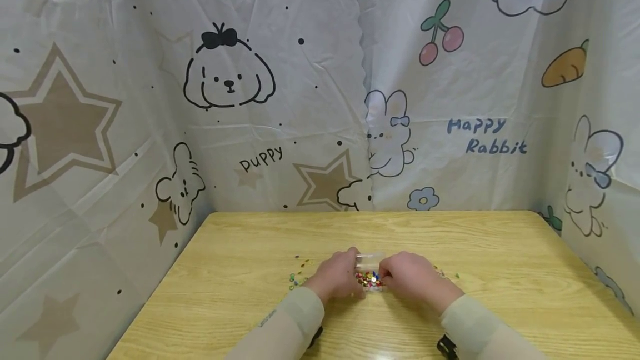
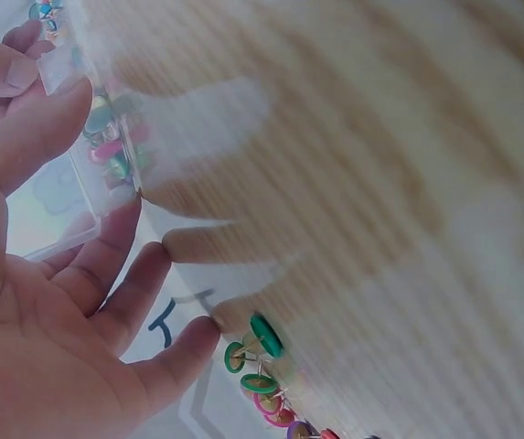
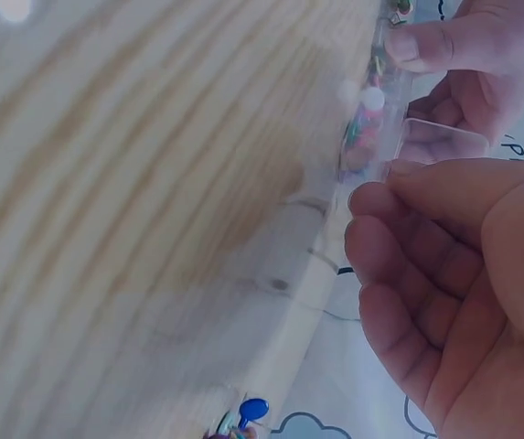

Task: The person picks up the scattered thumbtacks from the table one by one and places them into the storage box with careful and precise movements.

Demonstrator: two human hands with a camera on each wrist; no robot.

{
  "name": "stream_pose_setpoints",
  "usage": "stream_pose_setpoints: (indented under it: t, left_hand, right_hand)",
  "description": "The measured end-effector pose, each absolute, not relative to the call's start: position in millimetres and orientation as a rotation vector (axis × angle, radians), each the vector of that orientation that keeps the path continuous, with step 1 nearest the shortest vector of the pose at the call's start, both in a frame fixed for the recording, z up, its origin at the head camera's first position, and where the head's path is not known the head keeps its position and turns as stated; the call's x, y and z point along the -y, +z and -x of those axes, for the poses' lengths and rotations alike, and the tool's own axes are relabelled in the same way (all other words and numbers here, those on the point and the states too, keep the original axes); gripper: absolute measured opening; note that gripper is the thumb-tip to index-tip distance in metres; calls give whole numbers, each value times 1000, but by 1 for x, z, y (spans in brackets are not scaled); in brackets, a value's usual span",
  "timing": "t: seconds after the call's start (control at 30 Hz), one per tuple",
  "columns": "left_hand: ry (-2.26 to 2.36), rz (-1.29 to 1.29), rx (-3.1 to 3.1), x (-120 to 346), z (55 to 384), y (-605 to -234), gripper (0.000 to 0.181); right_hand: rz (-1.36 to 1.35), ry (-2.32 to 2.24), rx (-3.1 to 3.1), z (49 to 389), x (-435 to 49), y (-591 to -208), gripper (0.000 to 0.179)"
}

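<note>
A small clear plastic box [image 1: 370, 261] stands on the table between both hands, its transparent lid raised at the far side. Colourful thumbtacks [image 1: 369, 280] fill the box. My left hand [image 1: 341, 274] holds the box at its left end, thumb on the near side; in the left wrist view the lower fingers [image 2: 124, 306] spread toward the tabletop. At the other end, my right hand [image 1: 412, 275] pinches the box's edge between thumb and index finger, with its remaining fingers [image 3: 399, 320] curled in.
Loose thumbtacks [image 1: 292, 278] lie scattered on the wooden table [image 1: 240, 315] left of the left hand. More loose tacks [image 1: 457, 276] lie beyond the right hand, a blue tack [image 3: 253, 409] among them. A printed cloth [image 1: 320, 99] hangs around the table's back and sides.
</note>
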State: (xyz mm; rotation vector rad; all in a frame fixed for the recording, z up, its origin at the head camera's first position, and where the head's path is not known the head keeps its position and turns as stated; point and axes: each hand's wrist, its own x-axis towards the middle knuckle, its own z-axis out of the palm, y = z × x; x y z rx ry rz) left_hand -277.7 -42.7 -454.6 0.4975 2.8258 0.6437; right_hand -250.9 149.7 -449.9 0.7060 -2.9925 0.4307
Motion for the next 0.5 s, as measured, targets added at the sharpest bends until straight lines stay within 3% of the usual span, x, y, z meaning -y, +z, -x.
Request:
stream_pose_setpoints:
  t: [0.5]
  left_hand:
    - [646, -467, -2825, 43, 280, -457, 78]
  right_hand:
    - [-562, 388, 3032, 253, -190, -430, 6]
